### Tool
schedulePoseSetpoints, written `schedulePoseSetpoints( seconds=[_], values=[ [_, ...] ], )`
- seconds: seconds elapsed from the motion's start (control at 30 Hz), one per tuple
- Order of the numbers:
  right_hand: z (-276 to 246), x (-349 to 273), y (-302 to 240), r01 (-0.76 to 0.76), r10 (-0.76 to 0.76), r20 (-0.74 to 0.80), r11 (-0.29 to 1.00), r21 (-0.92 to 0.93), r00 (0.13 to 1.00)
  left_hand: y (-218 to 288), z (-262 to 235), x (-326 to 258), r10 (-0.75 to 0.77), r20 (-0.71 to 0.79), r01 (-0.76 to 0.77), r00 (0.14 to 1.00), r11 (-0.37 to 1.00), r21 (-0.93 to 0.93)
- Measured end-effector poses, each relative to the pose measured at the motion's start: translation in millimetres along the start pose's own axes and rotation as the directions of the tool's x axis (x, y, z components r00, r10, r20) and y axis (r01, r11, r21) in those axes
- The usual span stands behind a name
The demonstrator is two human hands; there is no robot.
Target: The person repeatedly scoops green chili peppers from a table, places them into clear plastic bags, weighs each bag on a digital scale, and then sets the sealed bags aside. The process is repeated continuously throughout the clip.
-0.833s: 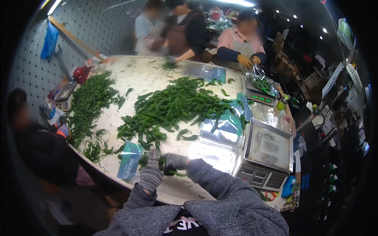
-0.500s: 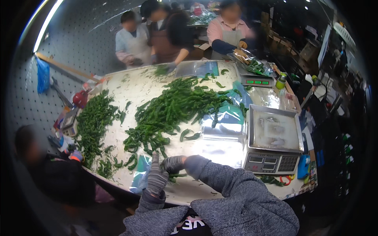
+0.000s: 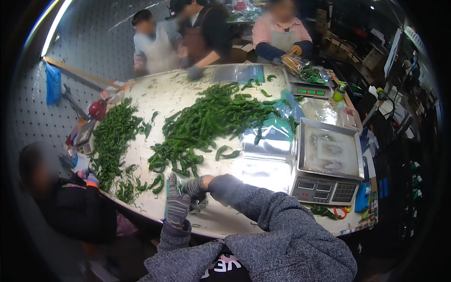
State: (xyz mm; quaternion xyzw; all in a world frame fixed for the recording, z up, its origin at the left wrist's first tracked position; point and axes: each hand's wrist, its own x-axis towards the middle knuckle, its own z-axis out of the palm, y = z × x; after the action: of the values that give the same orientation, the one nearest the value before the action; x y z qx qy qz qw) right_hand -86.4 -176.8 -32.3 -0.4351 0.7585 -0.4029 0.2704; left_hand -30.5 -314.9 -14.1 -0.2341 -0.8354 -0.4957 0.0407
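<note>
At the near edge of the table, my left hand (image 3: 177, 205) wears a grey striped glove, its thumb pointing up. It grips a clear and teal plastic bag (image 3: 166, 197), of which mostly a strip shows. My right hand (image 3: 194, 186), gloved alike, bends in against the left hand at the bag. A bit of green shows by its fingertips, but what they hold is hidden. Just beyond both hands lies a big heap of long green peppers (image 3: 202, 123). Flat printed plastic bags (image 3: 267, 157) are stacked to the right of them.
Right of the bags stands a weighing scale (image 3: 329, 152) with a metal tray. A second heap of peppers (image 3: 112, 145) lies at the left, beside a co-worker (image 3: 70, 202). Across the table, a person in pink (image 3: 282, 35) handles a filled bag on another scale (image 3: 307, 89).
Both my hands have shifted slightly left and up, and less of the bag shows beside the left one. Across the table, a co-worker's gloved hand has moved left, off some greens. The view has tilted slightly.
</note>
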Motion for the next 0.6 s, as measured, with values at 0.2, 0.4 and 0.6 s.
schedulePoseSetpoints(
  seconds=[0.2, 0.4, 0.6],
  values=[
    [-6.9, -3.4, -41.6, 0.061, -0.102, -0.177, 0.973, -0.223, 0.979, 0.7, -16.9, -10.3, -0.079, -0.101, 0.064, 0.992, 0.988, -0.143],
    [5.1, 11.1, -48.1, -0.427, 0.432, -0.104, 0.772, -0.471, 0.896, -6.2, -34.3, -13.9, -0.057, -0.169, 0.056, 0.984, 0.998, -0.006],
    [1.4, 8.0, -34.0, -0.546, 0.308, -0.669, 0.820, -0.174, 0.676, 24.8, -65.1, -22.5, -0.066, -0.216, -0.017, 0.974, 0.933, -0.358]
  ],
)
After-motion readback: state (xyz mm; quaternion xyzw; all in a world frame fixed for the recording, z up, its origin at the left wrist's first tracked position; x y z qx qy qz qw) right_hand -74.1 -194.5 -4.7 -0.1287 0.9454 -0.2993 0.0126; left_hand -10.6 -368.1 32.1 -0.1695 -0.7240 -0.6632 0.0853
